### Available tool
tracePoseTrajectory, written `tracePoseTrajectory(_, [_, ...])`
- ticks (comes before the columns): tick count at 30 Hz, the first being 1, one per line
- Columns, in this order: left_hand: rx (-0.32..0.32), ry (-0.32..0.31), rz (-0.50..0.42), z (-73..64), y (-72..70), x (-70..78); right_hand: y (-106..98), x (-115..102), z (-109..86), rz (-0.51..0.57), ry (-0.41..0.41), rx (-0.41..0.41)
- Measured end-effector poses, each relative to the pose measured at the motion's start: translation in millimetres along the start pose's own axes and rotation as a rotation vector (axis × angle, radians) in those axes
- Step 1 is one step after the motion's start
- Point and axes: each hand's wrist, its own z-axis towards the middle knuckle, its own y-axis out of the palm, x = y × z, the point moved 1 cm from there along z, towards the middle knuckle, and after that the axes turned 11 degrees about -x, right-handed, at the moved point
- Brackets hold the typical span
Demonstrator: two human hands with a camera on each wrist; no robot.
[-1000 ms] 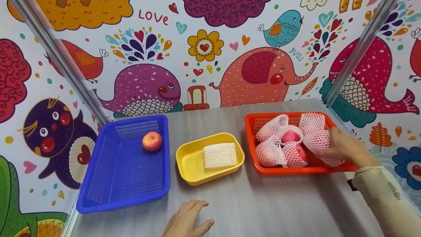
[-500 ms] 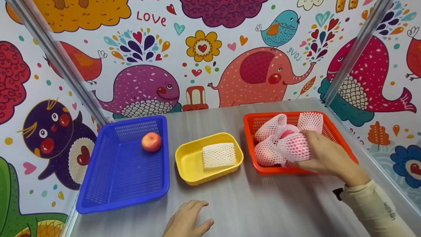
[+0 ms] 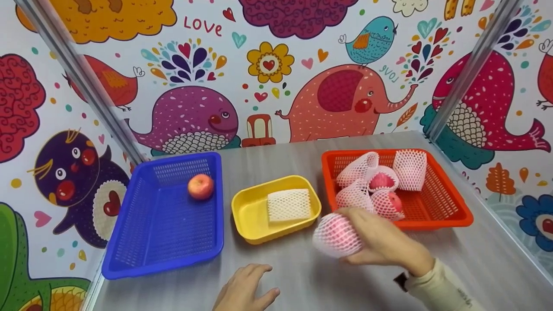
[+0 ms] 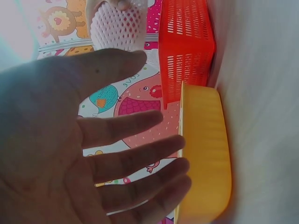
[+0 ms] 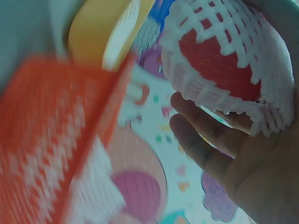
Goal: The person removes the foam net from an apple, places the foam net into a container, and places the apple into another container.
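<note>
My right hand (image 3: 380, 242) grips an apple in a pink-white foam net (image 3: 337, 235) above the table, in front of the red basket (image 3: 436, 224). Red skin shows through the net's opening in the right wrist view, where the netted apple (image 5: 219, 65) lies against the palm. Several more netted fruits (image 3: 382, 179) sit in the red basket. My left hand (image 3: 246, 287) is held near the table's front, fingers spread and holding nothing; the left wrist view shows its palm (image 4: 46, 140) facing the yellow tray. One bare apple (image 3: 200, 186) lies in the blue basket (image 3: 162, 268).
Between the two baskets stands a yellow tray (image 3: 250, 224) with a flattened white foam net (image 3: 288, 205) in it. An upright foam net (image 3: 409, 169) is at the back of the red basket. Printed walls (image 3: 268, 108) enclose the table at the back and sides.
My right hand has lifted the netted apple out of the red basket's right part and brought it left and toward me. My left hand stays nearly still.
</note>
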Motion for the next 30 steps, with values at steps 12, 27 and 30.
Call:
tracePoseTrajectory(12, [0.038, 0.031, -0.015, -3.9, 4.8, -3.7, 90, -35, 17.6, 0.083, -0.162, -0.061])
tracePoseTrajectory(27, [0.004, -0.014, -0.052, -0.8, 7.1, -1.6, 114, -34, 18.5, 0.158, -0.155, -0.247])
tracePoseTrajectory(30, [0.007, -0.008, -0.049, -0.1, 7.8, -2.5, 114, -33, 18.7, 0.147, -0.133, -0.265])
